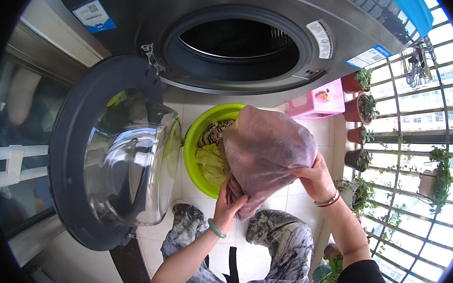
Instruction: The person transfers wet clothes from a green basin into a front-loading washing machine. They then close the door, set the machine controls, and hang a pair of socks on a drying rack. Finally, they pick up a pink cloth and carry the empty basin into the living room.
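A thin, dusky-pink piece of cloth [269, 144] is spread between my two hands. My left hand [228, 204] grips its gathered lower end, and my right hand [316, 177] pinches its right edge. Beneath it, a lime-green plastic basin [190, 158] stands on the floor, its right side hidden by the cloth. Inside lie a yellow-green garment [212, 164] and a patterned, multicoloured cloth [214, 132]. Beyond the basin is the dark drum opening [237, 39] of a grey front-loading washing machine [141, 1].
The washer's round glass door [131, 154] hangs open at the left, close to the basin. A pink plastic stool [328, 99] with a small object on top stands at the right. Potted plants [361, 107] line the barred window [420, 123]. Light tiles [297, 201] cover the floor.
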Tool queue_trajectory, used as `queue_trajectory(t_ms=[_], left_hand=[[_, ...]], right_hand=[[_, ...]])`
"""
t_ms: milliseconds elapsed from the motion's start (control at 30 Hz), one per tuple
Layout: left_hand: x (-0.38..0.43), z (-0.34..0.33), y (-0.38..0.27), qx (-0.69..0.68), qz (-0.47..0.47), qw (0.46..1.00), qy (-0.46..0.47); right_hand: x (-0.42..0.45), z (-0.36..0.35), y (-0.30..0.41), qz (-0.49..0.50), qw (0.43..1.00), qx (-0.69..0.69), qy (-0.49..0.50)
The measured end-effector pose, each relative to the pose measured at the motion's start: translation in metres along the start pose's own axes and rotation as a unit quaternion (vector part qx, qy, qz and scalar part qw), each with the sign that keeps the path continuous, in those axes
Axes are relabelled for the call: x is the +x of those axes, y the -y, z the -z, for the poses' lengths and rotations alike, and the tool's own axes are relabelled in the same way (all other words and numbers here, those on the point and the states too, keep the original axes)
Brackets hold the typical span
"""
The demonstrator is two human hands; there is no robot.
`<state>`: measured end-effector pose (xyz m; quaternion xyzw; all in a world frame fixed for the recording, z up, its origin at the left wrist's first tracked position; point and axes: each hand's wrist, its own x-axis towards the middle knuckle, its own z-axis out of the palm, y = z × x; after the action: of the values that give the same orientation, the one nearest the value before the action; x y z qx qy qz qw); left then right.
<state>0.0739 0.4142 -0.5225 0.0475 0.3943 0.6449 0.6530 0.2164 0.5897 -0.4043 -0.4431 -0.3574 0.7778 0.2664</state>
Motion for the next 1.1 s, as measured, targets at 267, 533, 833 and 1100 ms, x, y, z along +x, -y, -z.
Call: queue_trajectory(t_ms=[267, 533, 833, 1100], left_hand=[[-0.081, -0.051, -0.050, -0.020, 0.006, 0.997, -0.075], [-0.136, -0.126, -0.168, 0.334, -0.095, 0.933, -0.089], [-0.200, -0.302, -0.304, 0.786, -0.354, 0.505, -0.046], [-0.216, -0.375, -0.372, 0.240, -0.229, 0.943, 0.032]], right_hand=[[-0.058, -0.029, 0.063, -0.026, 0.999, -0.040, -0.027], [-0.135, -0.038, 0.154, 0.089, 0.956, -0.242, -0.140], [-0.218, -0.078, 0.264, 0.021, 0.936, -0.308, -0.171], [-0.253, -0.083, 0.300, 0.137, 0.923, -0.338, -0.125]])
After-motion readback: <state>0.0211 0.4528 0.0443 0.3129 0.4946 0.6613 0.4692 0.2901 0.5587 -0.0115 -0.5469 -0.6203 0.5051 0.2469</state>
